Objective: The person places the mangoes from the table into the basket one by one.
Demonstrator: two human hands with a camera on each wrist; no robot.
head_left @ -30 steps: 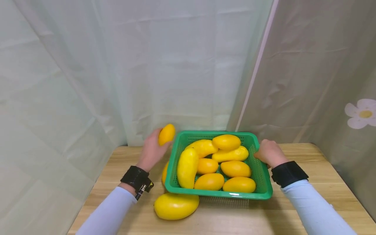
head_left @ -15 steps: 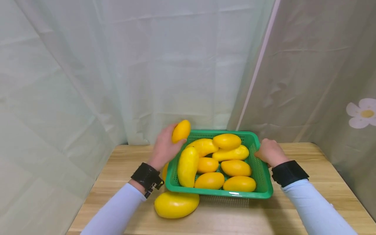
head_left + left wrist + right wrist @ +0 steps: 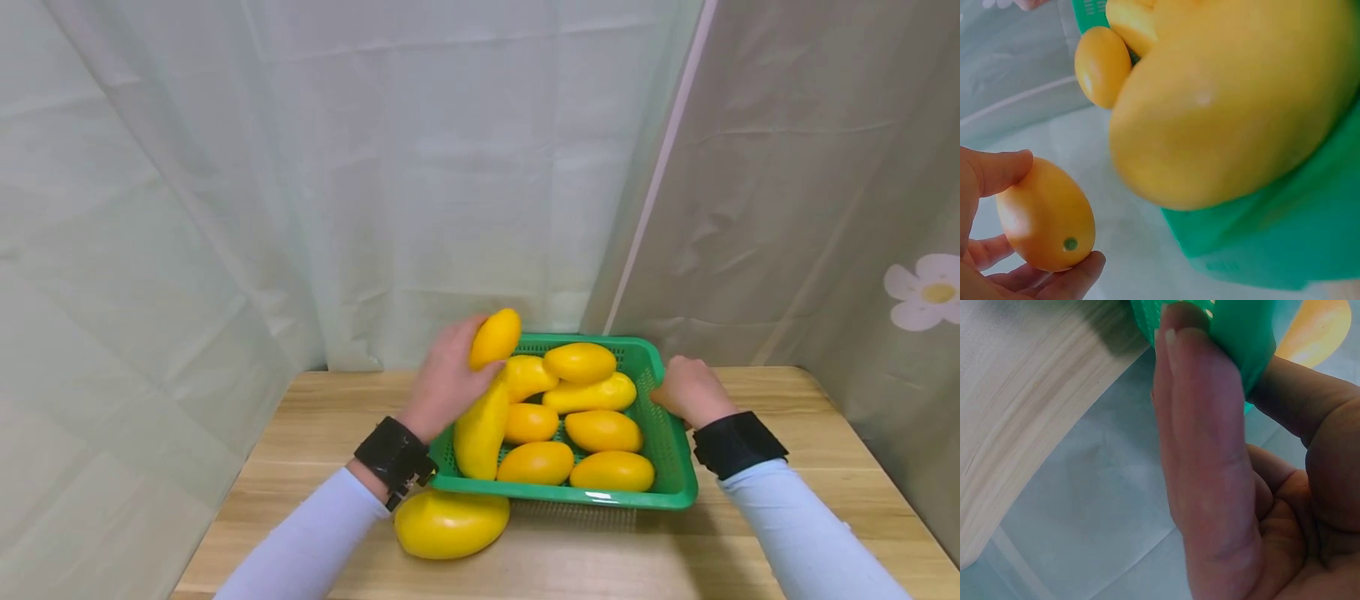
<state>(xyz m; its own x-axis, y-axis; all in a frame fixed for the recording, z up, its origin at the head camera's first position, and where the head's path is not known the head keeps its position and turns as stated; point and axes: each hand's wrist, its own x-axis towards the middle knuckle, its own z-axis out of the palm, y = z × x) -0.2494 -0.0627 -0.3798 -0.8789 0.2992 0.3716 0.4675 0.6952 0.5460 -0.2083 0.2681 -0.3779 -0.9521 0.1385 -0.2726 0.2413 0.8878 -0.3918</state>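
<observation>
My left hand (image 3: 450, 375) grips a small yellow mango (image 3: 497, 337) above the left back part of a green plastic basket (image 3: 570, 497). In the left wrist view the thumb and fingers wrap that mango (image 3: 1047, 215), and its green stem spot faces the camera. Several yellow mangoes lie in the basket, among them a long one (image 3: 480, 433) under my left hand. My right hand (image 3: 693, 390) holds the basket's right rim. The right wrist view shows the thumb on one side of the green rim (image 3: 1244, 344) and the fingers on the other.
A large mango (image 3: 452, 525) lies on the wooden table (image 3: 315, 467) at the basket's front left corner, partly under its rim. Pale curtains (image 3: 450, 167) hang right behind the table. The table's right edge runs beyond my right forearm.
My left hand has carried the small mango rightward, from outside the basket's left rim to over its inside. My right hand and the basket have stayed in place.
</observation>
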